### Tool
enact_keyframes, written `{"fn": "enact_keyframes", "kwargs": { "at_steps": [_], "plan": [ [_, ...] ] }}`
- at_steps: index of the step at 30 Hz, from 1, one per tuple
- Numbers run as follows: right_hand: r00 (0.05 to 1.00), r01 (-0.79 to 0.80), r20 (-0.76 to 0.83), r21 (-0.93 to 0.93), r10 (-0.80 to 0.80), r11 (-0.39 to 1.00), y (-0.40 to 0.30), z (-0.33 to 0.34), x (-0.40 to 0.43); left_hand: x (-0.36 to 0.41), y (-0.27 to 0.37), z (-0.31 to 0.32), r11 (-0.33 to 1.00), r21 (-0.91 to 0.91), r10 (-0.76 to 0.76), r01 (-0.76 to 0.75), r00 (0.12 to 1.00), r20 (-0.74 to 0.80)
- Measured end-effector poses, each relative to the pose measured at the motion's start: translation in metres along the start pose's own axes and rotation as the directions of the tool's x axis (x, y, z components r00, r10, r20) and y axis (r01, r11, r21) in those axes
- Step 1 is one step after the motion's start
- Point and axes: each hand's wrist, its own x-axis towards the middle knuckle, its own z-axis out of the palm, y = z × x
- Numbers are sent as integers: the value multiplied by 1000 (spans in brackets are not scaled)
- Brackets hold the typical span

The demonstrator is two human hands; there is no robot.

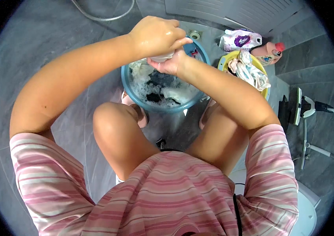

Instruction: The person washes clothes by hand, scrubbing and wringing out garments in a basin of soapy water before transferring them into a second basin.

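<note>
A blue plastic basin (127, 88) of sudsy water stands on the floor between my feet. White cloth (141, 70) and dark cloth (162, 81) lie soaking in it. Above the basin's far half, my left hand (159, 37) bends over my right hand (171, 62). Between them is a piece of wet white cloth (162, 57), which both hands grip; much of it is hidden by the fingers. The left arm comes in from the picture's left side and the right arm from its right side.
To the right of the blue basin is a yellow basin (222, 63) with wrung, twisted laundry (251, 72). Behind it stand a detergent pouch (240, 40) and a pink bottle with a red cap (268, 53). A floor drain (195, 34), a metal shower hose (108, 19) and a squeegee mop (307, 106) are around.
</note>
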Motion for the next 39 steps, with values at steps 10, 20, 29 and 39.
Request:
{"fn": "enact_keyframes", "kwargs": {
  "at_steps": [10,20,29,39],
  "plan": [
    [1000,14,14,-104,-12,995,1,3,11,-8,-9,3,1000,-1,-18,18,1000,-13],
    [1000,14,-7,-168,-15,986,1,3,22,-13,-13,5,1000,5,-7,7,1000,-11],
    [969,223,-14,-392,-248,893,-14,4,22,-25,-10,27,957,15,-284,289,947,-148],
    [633,591,568,-793,-526,-146,-35,-2,10,-76,-33,67,-56,-876,-967,478,191,166]
  ]
}}
